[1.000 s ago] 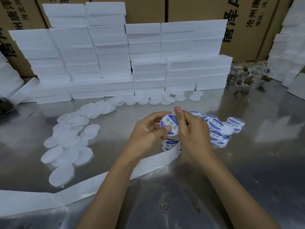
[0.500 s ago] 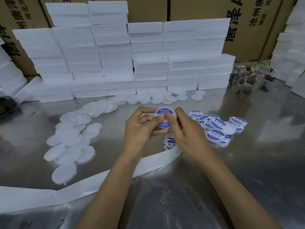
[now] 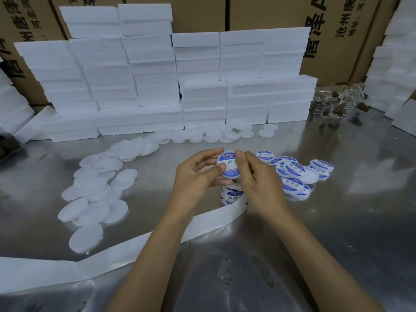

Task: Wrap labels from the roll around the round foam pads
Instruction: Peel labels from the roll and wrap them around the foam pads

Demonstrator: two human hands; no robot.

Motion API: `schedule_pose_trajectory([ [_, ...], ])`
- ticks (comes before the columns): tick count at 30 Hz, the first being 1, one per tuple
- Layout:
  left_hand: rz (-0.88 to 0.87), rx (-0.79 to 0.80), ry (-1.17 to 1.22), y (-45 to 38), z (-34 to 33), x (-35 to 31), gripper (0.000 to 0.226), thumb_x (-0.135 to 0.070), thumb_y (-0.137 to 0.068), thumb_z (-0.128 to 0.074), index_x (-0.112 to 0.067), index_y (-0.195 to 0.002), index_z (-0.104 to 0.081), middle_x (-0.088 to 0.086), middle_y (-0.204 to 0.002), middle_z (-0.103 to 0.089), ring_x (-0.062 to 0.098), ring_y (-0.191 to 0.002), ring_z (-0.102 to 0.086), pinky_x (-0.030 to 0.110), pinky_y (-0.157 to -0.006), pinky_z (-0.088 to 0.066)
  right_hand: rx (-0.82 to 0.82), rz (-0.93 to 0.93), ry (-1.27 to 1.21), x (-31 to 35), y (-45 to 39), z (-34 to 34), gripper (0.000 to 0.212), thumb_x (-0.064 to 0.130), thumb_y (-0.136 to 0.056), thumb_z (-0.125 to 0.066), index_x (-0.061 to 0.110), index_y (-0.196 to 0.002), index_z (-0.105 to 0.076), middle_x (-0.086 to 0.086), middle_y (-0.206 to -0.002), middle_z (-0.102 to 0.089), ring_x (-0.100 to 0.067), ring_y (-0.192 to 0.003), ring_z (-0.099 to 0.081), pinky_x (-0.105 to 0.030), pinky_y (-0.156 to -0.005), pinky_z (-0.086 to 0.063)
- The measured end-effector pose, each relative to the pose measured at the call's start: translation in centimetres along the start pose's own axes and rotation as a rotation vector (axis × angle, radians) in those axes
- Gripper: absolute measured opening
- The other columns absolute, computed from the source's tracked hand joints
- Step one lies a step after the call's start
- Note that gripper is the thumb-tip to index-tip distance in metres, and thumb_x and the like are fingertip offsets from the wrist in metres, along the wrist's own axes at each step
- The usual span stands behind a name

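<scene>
The pad (image 3: 228, 164) is up off the table, held between both hands right over the label roll (image 3: 233, 195). Its blue-and-white label faces the camera. The left hand (image 3: 197, 176) pinches it from the left, thumb on the face and fingers curled behind. The right hand (image 3: 256, 176) pinches the right edge, thumb on the front. Compared with half a second ago the pad has swung more face-on, and the left thumb has slid lower on it. The label seems fully stuck down, though the far edge is hidden. The roll's backing strip (image 3: 112, 251) trails off left across the steel table (image 3: 337, 221). Labelled pads (image 3: 297, 172) are piled just right of the hands, bare pads (image 3: 94, 199) to the left, foam blocks (image 3: 157, 86) stacked behind.
</scene>
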State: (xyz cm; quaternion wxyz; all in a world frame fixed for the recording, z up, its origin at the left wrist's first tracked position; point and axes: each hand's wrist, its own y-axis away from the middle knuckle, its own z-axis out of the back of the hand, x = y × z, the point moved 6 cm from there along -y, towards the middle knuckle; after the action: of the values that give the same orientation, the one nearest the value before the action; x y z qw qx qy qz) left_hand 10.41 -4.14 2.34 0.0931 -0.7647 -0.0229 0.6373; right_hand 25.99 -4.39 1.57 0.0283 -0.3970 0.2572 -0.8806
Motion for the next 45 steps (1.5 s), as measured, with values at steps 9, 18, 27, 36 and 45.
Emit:
schedule_pose_trajectory([
  [9,-0.01,0.001,-0.093,0.1,0.1,0.1,0.02,-0.007,-0.095,-0.065,-0.016,-0.109,-0.076,0.005,-0.094,-0.077,0.022,-0.056,-0.072,0.021,-0.056,-0.057,0.045,0.052,0.015,0.0,-0.2,0.5,0.057,0.067,-0.09,-0.048,0.02,-0.062,-0.033,0.006,-0.05,-0.036,-0.012,-0.051,-0.034,-0.033,-0.053,-0.029],
  [18,0.027,-0.032,-0.122,-0.3,0.2,0.6,0.04,-0.004,-0.098,-0.058,-0.023,-0.133,-0.062,0.002,-0.11,-0.075,0.02,-0.089,-0.074,0.029,-0.065,-0.061,-0.055,-0.201,-0.071,-3.8,-1.7,2.0,0.058,0.05,-0.102,-0.039,0.005,-0.067,-0.047,0.0,-0.055,-0.042,-0.023,-0.063,-0.041,-0.04,-0.062,-0.037],
  [27,0.085,-0.152,-0.231,-0.7,2.1,1.2,0.036,-0.002,-0.097,-0.044,-0.02,-0.117,-0.068,0.002,-0.097,-0.076,0.016,-0.075,-0.071,0.027,-0.059,-0.06,-0.112,-0.586,0.422,-12.1,-1.8,6.3,0.055,0.052,-0.101,-0.034,0.009,-0.096,-0.068,-0.014,-0.101,-0.067,-0.032,-0.09,-0.056,-0.035,-0.076,-0.034],
  [36,0.119,-0.178,-0.422,-1.0,3.0,2.1,0.033,-0.004,-0.097,-0.042,-0.019,-0.107,-0.069,0.006,-0.099,-0.074,0.021,-0.075,-0.066,0.034,-0.067,-0.058,-0.148,-0.229,0.335,-6.8,-1.8,3.7,0.047,0.036,-0.098,-0.046,0.012,-0.058,-0.04,0.0,-0.055,-0.05,-0.028,-0.06,-0.049,-0.032,-0.053,-0.031],
  [45,0.274,-0.522,-1.341,-2.5,16.2,0.3,0.042,-0.014,-0.093,-0.053,-0.005,-0.134,-0.052,0.023,-0.132,-0.056,0.04,-0.126,-0.046,0.042,-0.1,-0.04,-0.134,-0.089,0.258,-3.7,-1.0,1.6,0.047,0.033,-0.096,-0.053,0.016,-0.057,-0.035,0.002,-0.049,-0.045,-0.026,-0.054,-0.043,-0.031,-0.049,-0.025],
])
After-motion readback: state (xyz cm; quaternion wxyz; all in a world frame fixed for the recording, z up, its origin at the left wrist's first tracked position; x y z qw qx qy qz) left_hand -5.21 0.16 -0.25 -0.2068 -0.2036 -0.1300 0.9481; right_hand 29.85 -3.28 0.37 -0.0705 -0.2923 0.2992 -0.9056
